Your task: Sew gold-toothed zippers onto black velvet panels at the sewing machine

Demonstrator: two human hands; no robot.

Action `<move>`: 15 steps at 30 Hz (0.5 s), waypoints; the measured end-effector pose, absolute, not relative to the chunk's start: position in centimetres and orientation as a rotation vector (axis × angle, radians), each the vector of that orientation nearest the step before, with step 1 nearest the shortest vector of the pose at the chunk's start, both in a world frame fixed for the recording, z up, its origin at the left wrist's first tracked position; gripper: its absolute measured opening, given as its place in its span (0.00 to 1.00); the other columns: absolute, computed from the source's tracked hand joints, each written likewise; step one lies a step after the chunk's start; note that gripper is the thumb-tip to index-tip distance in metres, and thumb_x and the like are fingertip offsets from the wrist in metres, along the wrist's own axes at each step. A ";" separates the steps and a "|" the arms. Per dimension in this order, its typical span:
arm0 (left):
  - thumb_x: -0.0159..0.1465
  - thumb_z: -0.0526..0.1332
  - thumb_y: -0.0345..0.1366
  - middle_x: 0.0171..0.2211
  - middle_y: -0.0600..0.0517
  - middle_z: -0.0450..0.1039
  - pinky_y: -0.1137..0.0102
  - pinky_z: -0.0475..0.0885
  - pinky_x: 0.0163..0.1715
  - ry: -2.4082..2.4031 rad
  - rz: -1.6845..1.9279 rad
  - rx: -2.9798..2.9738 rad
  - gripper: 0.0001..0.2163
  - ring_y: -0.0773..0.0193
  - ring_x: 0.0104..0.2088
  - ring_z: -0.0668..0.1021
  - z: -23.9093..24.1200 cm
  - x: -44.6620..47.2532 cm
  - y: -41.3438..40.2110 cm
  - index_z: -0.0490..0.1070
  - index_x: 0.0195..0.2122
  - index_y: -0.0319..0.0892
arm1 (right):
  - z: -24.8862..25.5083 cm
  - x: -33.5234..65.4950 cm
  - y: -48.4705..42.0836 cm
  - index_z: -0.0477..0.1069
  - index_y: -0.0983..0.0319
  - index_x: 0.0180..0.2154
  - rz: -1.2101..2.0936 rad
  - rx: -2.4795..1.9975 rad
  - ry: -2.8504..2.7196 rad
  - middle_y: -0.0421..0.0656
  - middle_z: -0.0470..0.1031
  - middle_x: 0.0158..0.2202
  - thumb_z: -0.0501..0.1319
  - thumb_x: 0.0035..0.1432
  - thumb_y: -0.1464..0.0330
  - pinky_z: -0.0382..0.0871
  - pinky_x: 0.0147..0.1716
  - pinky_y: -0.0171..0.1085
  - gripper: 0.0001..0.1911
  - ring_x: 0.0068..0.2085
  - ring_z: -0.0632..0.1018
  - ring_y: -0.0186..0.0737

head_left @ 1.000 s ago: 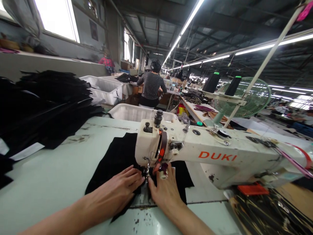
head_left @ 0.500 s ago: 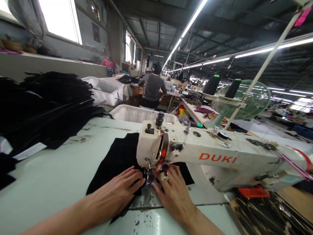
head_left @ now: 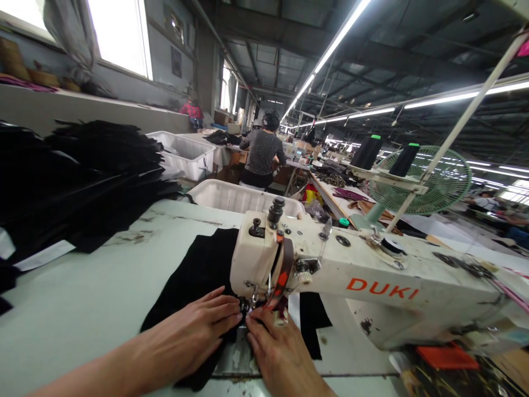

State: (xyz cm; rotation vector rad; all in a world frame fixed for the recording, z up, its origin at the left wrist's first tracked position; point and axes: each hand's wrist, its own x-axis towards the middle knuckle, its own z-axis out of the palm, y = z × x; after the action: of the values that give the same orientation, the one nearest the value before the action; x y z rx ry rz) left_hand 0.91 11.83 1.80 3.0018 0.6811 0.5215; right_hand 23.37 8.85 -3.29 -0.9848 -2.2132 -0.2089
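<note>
A black fabric piece (head_left: pixel 194 270) lies on the pale green table under the head of a white sewing machine (head_left: pixel 326 264) marked DUKI. My left hand (head_left: pixel 202 325) rests flat on this cloth, fingers stretched toward the presser foot (head_left: pixel 247 305). Just right of the foot, my right hand (head_left: pixel 276 344) has its thumb and fingertips pressed together; what they pinch is hidden. Beyond that hand, more of the black cloth shows beside a narrow white strip (head_left: pixel 294 310). An orange-and-black patterned band (head_left: pixel 283 278) hangs from the machine head near my right fingers.
Black cut pieces (head_left: pixel 95 176) are piled at the left. Behind the machine stands a white plastic bin (head_left: pixel 243 193), with another bin (head_left: pixel 185 154) farther back. Two black thread cones (head_left: pixel 367 151) and a green fan (head_left: pixel 438 179) are at right. A seated person (head_left: pixel 264 151) works ahead.
My right hand has moved closer to the presser foot, and its thumb and fingers have come together. The white strip now shows beside it. The camera view has shifted slightly.
</note>
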 end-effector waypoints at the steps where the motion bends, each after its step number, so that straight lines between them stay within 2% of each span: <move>1: 0.63 0.54 0.21 0.55 0.46 0.74 0.65 0.53 0.66 0.679 0.510 3.004 0.19 0.59 0.59 0.73 1.8 0.9 11.9 0.71 0.54 0.38 | -3.3 23.3 8.9 0.73 0.60 0.50 -0.205 -0.980 -2.202 0.44 0.79 0.46 0.58 0.63 0.75 0.74 0.53 0.45 0.15 0.47 0.80 0.46; 9: 0.67 0.51 0.21 0.56 0.43 0.73 0.62 0.55 0.66 0.675 0.592 2.993 0.20 0.57 0.59 0.72 1.0 0.6 12.1 0.69 0.58 0.36 | -3.3 23.2 9.0 0.74 0.60 0.51 -0.281 -1.004 -2.159 0.44 0.80 0.47 0.54 0.66 0.74 0.74 0.54 0.44 0.15 0.45 0.81 0.44; 15: 0.67 0.52 0.21 0.56 0.44 0.73 0.59 0.59 0.64 0.724 0.540 2.910 0.20 0.57 0.58 0.74 1.8 0.7 12.2 0.70 0.58 0.39 | -3.2 23.3 9.0 0.74 0.61 0.50 -0.295 -1.007 -2.157 0.44 0.81 0.46 0.54 0.67 0.73 0.73 0.55 0.45 0.15 0.47 0.81 0.45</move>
State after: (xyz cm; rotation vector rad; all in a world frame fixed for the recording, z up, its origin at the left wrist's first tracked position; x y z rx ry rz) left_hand 0.71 12.20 1.76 2.9097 0.7242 0.5402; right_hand 23.31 8.96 -3.17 -1.0072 -2.1566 -0.2954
